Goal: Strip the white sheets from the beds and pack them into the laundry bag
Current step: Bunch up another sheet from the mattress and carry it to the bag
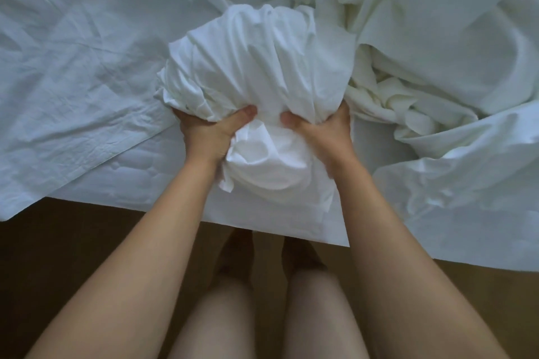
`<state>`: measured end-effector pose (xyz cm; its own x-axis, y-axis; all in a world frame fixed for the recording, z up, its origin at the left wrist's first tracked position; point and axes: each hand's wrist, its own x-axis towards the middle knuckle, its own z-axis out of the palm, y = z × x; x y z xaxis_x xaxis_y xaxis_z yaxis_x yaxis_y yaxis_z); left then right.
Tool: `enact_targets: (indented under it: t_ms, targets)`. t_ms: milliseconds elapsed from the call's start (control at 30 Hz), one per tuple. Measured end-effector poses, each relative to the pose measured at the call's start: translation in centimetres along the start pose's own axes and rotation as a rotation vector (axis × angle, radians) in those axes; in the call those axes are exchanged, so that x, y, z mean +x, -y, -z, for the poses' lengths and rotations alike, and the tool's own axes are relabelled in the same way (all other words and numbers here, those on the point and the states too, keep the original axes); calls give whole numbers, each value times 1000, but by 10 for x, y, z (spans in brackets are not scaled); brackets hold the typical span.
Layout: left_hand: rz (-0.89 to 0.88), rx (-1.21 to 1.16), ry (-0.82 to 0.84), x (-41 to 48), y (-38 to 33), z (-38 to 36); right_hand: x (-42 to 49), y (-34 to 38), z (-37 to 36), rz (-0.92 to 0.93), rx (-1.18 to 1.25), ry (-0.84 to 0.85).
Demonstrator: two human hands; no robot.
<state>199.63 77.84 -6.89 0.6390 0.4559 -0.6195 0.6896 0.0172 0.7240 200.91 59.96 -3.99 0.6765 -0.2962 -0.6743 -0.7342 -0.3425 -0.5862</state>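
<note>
A bunched white sheet (pixel 256 67) forms a big bundle in the middle of the bed. My left hand (pixel 208 132) grips its left underside, thumb pressed into the cloth. My right hand (pixel 322 132) grips its right side, fingers buried in the folds. A flat wrinkled white sheet (pixel 73 67) still covers the left of the bed. More rumpled white bedding (pixel 437 52) lies heaped on the right. No laundry bag is in view.
The quilted mattress (pixel 131 178) shows bare near the bed's front edge, where cloth hangs over. A brown floor (pixel 58 256) lies below, with my bare legs and feet (pixel 239 253) standing close against the bed.
</note>
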Motion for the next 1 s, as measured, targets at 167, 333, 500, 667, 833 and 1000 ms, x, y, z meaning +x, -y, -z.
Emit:
enact_targets:
  t_ms: [167, 333, 500, 667, 833, 1000]
  targets:
    - [-28, -67, 45, 4, -5, 2, 8, 7, -7, 70, 97, 64]
    - [-17, -75, 98, 10, -7, 11, 8, 6, -12, 67, 187, 139]
    - [5, -160, 107, 18, -10, 16, 11, 12, -17, 78, 213, 219]
    - [41, -218, 121, 24, -8, 19, 10, 14, -21, 80, 142, 122]
    - [70, -107, 39, 29, 0, 16, 6, 10, -20, 86, 41, 12]
    - [3, -135, 100, 18, 3, 20, 2, 1, -19, 149, 184, 107]
